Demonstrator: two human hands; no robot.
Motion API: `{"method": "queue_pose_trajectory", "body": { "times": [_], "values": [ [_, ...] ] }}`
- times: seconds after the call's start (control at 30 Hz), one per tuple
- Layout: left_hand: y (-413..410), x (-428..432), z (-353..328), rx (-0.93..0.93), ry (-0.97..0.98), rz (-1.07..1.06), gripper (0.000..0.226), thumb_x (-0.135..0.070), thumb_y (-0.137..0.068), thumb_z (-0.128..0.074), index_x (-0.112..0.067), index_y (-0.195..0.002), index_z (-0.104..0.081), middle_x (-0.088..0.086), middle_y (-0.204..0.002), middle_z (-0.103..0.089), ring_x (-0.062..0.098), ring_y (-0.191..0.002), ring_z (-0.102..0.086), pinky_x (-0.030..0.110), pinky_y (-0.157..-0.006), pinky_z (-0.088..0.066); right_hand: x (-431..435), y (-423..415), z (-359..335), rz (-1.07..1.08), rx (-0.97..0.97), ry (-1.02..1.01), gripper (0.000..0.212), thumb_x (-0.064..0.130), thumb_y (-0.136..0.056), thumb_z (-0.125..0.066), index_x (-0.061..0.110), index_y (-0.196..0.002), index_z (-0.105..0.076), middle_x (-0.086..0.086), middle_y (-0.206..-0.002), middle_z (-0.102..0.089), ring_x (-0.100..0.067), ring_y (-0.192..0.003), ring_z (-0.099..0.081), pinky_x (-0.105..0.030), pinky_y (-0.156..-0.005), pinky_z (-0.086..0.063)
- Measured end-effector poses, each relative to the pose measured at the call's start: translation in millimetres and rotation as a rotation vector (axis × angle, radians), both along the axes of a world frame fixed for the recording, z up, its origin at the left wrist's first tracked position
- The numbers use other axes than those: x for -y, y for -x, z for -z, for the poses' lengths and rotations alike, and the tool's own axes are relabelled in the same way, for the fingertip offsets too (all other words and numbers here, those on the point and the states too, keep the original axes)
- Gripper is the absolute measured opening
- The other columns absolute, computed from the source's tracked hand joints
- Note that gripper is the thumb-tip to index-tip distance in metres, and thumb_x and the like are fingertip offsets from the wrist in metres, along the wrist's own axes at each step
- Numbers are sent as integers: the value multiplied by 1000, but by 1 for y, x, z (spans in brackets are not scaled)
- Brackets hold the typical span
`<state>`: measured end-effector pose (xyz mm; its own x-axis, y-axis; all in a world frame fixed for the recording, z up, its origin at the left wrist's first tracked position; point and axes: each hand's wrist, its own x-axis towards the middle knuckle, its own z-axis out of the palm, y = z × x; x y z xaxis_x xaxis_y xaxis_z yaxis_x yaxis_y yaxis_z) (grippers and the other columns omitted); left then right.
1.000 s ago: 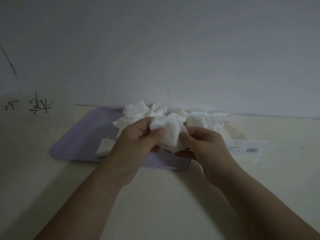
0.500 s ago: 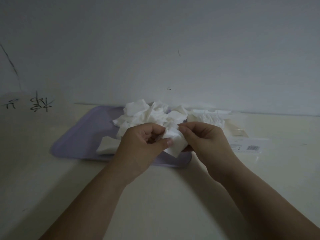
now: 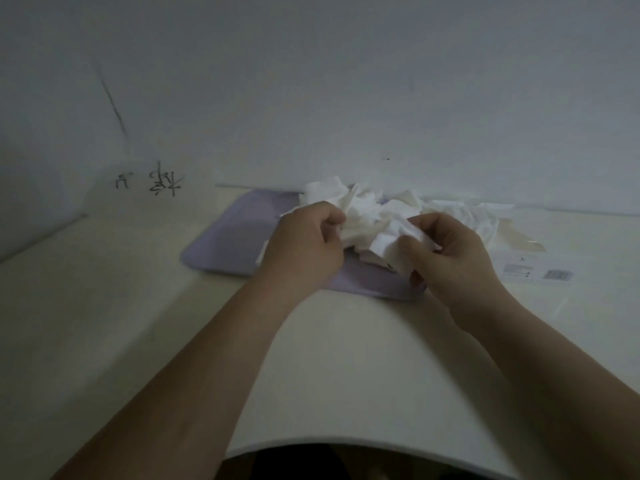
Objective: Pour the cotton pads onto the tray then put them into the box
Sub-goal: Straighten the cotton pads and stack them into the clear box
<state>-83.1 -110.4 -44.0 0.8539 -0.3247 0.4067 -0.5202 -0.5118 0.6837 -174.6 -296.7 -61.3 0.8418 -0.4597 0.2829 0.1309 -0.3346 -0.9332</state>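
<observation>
Pale tabletop (image 3: 346, 358) against a grey wall (image 3: 311, 81), black scribbles (image 3: 165, 181) at left. Lavender tray (image 3: 228, 244) near the back, heaped with loose white cotton pads (image 3: 363, 209). Clear package (image 3: 533, 268) with a barcode label lying just right of the tray, more white inside; likely the box, hard to tell. Left hand (image 3: 304, 244) closed on pads at the heap's near edge; right hand (image 3: 450, 254) pinching a crumpled clump. Risk: light pads slipping from a loose pinch, or snagging neighbours and dragging them off the tray's near rim. Heap itself crowding the route to the package.
</observation>
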Motion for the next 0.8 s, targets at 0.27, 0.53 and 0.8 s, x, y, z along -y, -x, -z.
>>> {"method": "queue_pose_trajectory", "body": {
  "times": [0.27, 0.53, 0.8],
  "values": [
    [-21, -46, 10, -108, -657, -309, 37, -48, -87, -68, -19, -110, -66, 7, -118, -70, 32, -110, -67, 34, -84, -54, -10, -2, -3, -32, -36, -81, 18, 7, -94, -60, 18, -108, -66, -14, -91, -77, -29, -71, -76, -29, -54, -58],
    [-6, -28, -11, -195, 4, -39, 11, -30, -77, -70, -20, -77, -73, -4, -69, -70, 19, -69, -62, 26, -59, -41, -4, 0, -1, -41, -35, -159, 27, 0, -89, -62, 14, -112, -67, -12, -97, -76, -27, -72, -76, -33, -60, -61],
    [20, 30, -17, -713, 539, 442, 15, -2, -95, -65, 1, -108, -70, 30, -106, -75, 39, -89, -76, 35, -65, -63, 3, -4, -1, -34, -5, -200, 29, 3, -73, -68, 18, -97, -74, -11, -90, -79, -23, -79, -74, -47, -75, -63]
  ]
}}
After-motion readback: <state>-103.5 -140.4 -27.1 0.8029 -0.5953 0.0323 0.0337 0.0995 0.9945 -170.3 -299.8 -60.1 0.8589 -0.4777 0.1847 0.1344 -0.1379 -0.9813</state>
